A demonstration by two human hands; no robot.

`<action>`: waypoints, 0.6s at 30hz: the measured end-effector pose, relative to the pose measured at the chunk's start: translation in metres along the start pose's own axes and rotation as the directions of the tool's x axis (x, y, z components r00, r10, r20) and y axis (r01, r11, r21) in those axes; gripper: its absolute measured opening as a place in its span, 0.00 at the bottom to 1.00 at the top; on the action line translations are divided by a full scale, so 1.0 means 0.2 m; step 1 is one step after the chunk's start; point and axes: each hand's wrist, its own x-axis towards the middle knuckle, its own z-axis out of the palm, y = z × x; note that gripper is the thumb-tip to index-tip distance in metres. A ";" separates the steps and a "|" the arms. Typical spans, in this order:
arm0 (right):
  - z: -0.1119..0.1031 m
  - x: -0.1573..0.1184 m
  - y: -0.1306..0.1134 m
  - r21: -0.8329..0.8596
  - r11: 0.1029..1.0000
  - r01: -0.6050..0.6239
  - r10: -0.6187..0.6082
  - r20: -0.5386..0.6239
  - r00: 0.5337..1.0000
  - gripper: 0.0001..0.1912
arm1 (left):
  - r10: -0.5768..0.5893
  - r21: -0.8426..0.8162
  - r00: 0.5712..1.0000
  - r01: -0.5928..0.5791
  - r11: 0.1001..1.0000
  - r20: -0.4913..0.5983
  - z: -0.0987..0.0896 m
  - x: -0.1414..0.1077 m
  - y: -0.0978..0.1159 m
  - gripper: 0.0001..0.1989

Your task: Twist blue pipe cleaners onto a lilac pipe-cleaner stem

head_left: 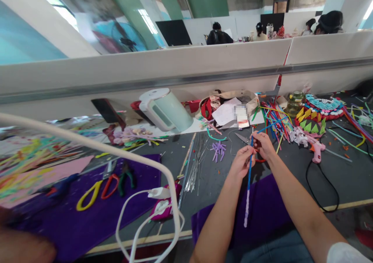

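My left hand (242, 162) is closed, its fingers pinching a thin fuzzy stem (248, 181) that hangs down over my lap. The stem is blue in its upper part and pale lilac at the lower end. Just above and to the right, my right hand (262, 144) is closed on a blue pipe cleaner (272, 126), whose free end sticks out to the upper right. Both hands meet at the stem's top; my fingers hide how the two strands join. Partly behind my hands lie scissors (242, 138). Cut purple pieces (218, 151) are left of them.
Wire stems (196, 166) lie left of my hands, and a kettle (167, 109) stands behind. Coloured pipe cleaners (275, 117) and a pink glue gun (317, 149) are at right. A white cable (116, 151) arches across the left; another person's blurred arm (26, 239) shows below.
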 end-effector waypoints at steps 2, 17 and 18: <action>0.01 0.00 0.00 0.032 0.999 -0.006 0.006 0.016 1.000 0.14 | -0.014 -0.106 0.997 0.023 0.994 0.080 0.00 0.00 -0.01 0.17; -0.05 0.02 0.01 -0.667 0.644 0.375 -0.461 0.052 0.886 0.15 | 0.234 0.470 0.956 -0.127 0.873 -0.175 0.03 0.01 0.00 0.18; -0.05 0.02 0.01 -0.661 0.648 0.378 -0.458 0.058 0.887 0.15 | 0.209 0.441 0.963 -0.116 0.890 -0.169 0.02 0.01 0.01 0.18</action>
